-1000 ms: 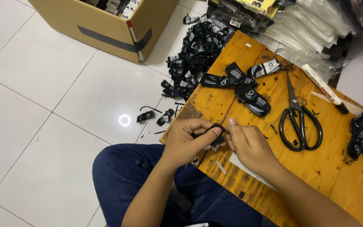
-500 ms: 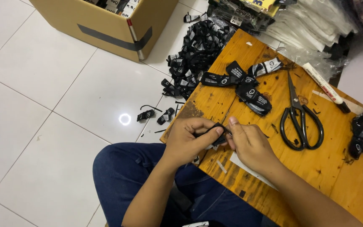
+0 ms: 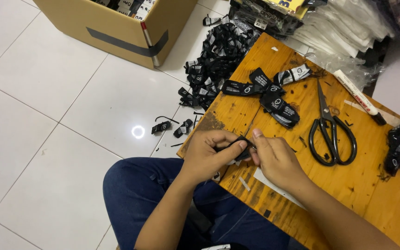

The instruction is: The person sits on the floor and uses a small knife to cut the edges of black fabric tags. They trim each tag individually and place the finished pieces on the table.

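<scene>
Head view: left hand (image 3: 205,155) and right hand (image 3: 276,159) pinch the black label strip (image 3: 240,147) between fingertips, strip lying across between them.

One pair of scissors (image 3: 332,127), one marker (image 3: 358,97), one cardboard box (image 3: 116,28), perhaps five table labels (image 3: 274,95).

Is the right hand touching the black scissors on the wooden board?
Apart. The head view shows the right hand pinching a small black strip together with the left hand, with bare wood between it and the black scissors.
</scene>
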